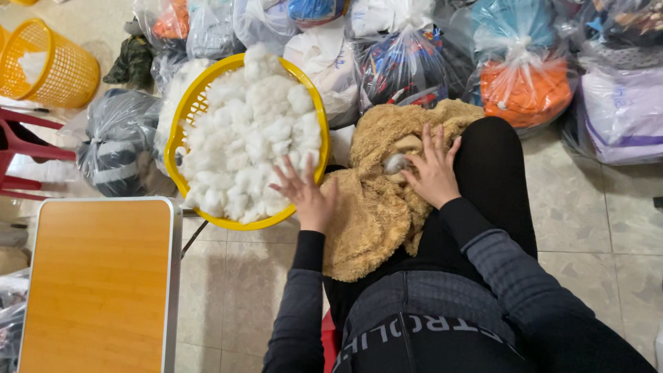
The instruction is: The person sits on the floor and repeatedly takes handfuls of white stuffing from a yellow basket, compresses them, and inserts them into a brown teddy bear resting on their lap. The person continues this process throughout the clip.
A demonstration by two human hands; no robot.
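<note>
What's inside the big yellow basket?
The yellow basket is heaped with white fluffy stuffing, and the left hand reaches over its near edge. The stuffing covers the bottom, so anything underneath is hidden.

Your left hand [309, 197] is stretched forward from your body, with the palm turned down and the fingers spread wide apart. This grip is open and closes on nothing. The left forearm, in a dark sleeve, runs straight back from the wrist toward your chest.

Your right hand [434, 169] lies to the right of the left one and a little further forward. Its palm also faces down, the fingers are fanned out and pressed flat, so this grip is open too. The right forearm bends back and outward to your right side, the elbow staying low.
</note>
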